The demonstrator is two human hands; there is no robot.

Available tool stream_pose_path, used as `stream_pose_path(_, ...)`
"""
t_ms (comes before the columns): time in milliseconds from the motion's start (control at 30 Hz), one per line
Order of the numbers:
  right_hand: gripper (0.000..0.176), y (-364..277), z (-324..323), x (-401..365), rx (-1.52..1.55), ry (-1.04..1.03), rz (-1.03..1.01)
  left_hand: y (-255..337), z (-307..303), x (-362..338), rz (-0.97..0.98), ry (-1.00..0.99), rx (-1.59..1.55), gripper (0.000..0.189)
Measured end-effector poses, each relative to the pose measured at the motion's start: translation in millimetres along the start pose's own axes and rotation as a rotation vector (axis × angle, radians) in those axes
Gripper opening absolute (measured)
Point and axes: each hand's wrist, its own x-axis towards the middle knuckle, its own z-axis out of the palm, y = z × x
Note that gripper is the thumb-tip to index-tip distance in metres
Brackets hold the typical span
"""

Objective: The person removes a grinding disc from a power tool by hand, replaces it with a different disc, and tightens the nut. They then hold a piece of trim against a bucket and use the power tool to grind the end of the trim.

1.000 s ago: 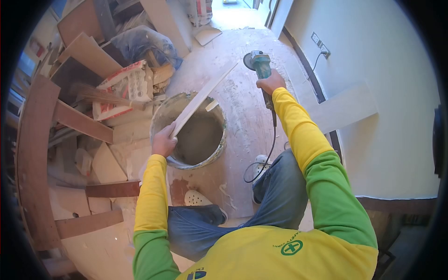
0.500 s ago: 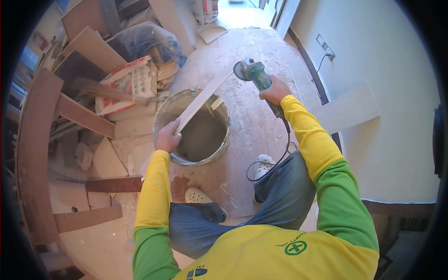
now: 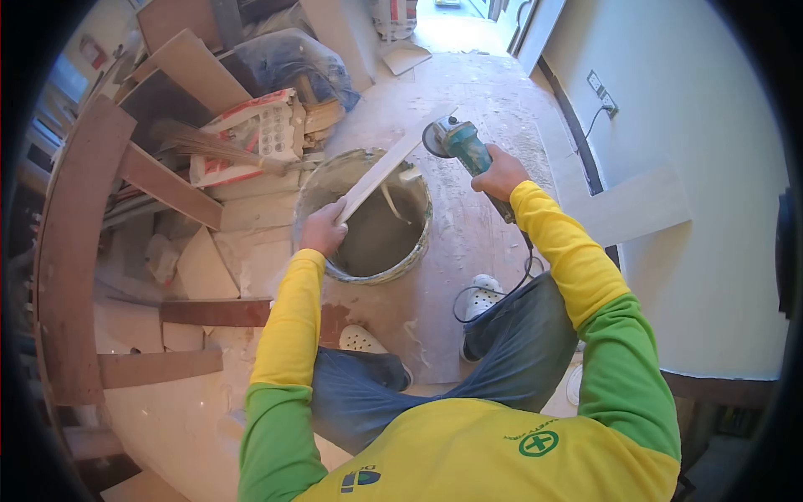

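Observation:
My left hand (image 3: 324, 228) is closed around the near end of a long, pale, flat strip (image 3: 378, 179), which slants up and away over a round bucket (image 3: 425, 234). Its far end reaches past the disc of a teal angle grinder (image 3: 468, 149). My right hand (image 3: 502, 174) grips the grinder's body, with the disc right at the strip's edge. Inside the bucket, grey contents show, and a thin curved pale sliver (image 3: 391, 205) hangs below the strip. From the grinder's rear, a black cord (image 3: 530, 251) loops down by my right knee.
Boards (image 3: 188, 71), a torn red-and-white sack (image 3: 251, 134) and plastic sheeting crowd the left. Brown planks (image 3: 213, 313) lie near my left foot. A pale board (image 3: 636, 205) leans against the right wall beside a socket (image 3: 604, 94) with a plugged cord. Dust and chips cover the floor ahead.
The grinder has shifted along the strip toward my left hand, so the strip's far end now shows beyond the disc. A curved sliver now hangs over the bucket. My view has shifted slightly.

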Motion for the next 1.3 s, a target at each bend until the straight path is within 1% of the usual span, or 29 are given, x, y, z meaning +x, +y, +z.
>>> stream_pose_path(33,0.068,-2,0,-4,0.001,-0.002,-0.004,3,1,1,-0.003,0.002,0.003,0.061)
stream_pose_path(100,0.065,-6,2,-17,0.008,-0.046,-0.097,10,6,1,-0.063,-0.007,-0.005,0.061)
stream_pose_path(133,0.065,-8,3,-22,0.007,-0.053,-0.096,12,9,1,-0.068,-0.01,-0.006,0.061)
stream_pose_path(200,0.067,-16,5,-31,-0.013,-0.167,-0.187,17,13,5,-0.117,-0.027,-0.018,0.061)
stream_pose_path(233,0.067,-19,6,-34,-0.015,-0.17,-0.19,19,13,6,-0.121,-0.025,-0.019,0.061)
stream_pose_path(300,0.077,-25,6,-36,-0.038,-0.229,-0.187,20,11,7,-0.138,-0.05,-0.039,0.061)
stream_pose_path(333,0.077,-23,8,-33,-0.037,-0.229,-0.191,21,10,7,-0.139,-0.047,-0.037,0.061)
stream_pose_path(400,0.067,-18,11,-24,0.014,-0.097,-0.168,22,8,6,-0.136,-0.047,-0.085,0.06)
stream_pose_path(433,0.067,-18,9,-20,0.015,-0.097,-0.173,22,9,6,-0.137,-0.043,-0.083,0.06)
stream_pose_path(500,0.067,-21,5,-12,-0.009,-0.019,-0.054,22,9,7,-0.138,-0.037,-0.093,0.06)
stream_pose_path(567,0.068,-20,5,-11,-0.026,-0.022,-0.041,20,10,7,-0.129,-0.03,-0.097,0.06)
stream_pose_path(633,0.067,-23,4,-21,0.004,-0.077,-0.113,15,14,8,-0.123,-0.026,-0.102,0.06)
stream_pose_path(667,0.067,-25,5,-26,0.003,-0.081,-0.111,12,17,9,-0.099,-0.007,-0.086,0.06)
stream_pose_path(733,0.066,-34,11,-36,-0.059,-0.197,-0.184,11,19,8,-0.078,0.006,-0.072,0.06)
stream_pose_path(767,0.066,-38,12,-42,-0.06,-0.2,-0.185,10,19,8,-0.089,-0.003,-0.074,0.06)
stream_pose_path(833,0.074,-47,13,-54,-0.048,-0.271,-0.242,14,15,8,-0.102,-0.012,-0.075,0.061)
stream_pose_path(900,0.073,-45,16,-51,-0.065,-0.252,-0.261,18,14,7,-0.093,0.005,-0.051,0.059)
stream_pose_path(967,0.067,-43,13,-42,-0.089,-0.197,-0.18,22,11,6,-0.101,0.002,-0.055,0.059)
stream_pose_path(1000,0.067,-39,14,-35,-0.091,-0.198,-0.183,23,10,6,-0.105,-0.001,-0.06,0.059)
stream_pose_path(1067,0.066,-31,18,-24,-0.067,-0.047,-0.104,17,12,7,-0.115,-0.012,-0.068,0.06)
stream_pose_path(1133,0.065,-32,16,-26,-0.059,-0.048,-0.106,16,12,9,-0.124,-0.023,-0.076,0.06)
stream_pose_path(1200,0.065,-35,16,-32,-0.047,-0.052,-0.109,15,12,8,-0.087,-0.016,-0.03,0.06)
stream_pose_path(1267,0.064,-41,19,-43,-0.054,-0.198,-0.185,15,13,8,-0.098,-0.019,-0.029,0.06)
stream_pose_path(1300,0.064,-48,18,-51,-0.052,-0.2,-0.184,16,13,8,-0.105,-0.022,-0.028,0.06)
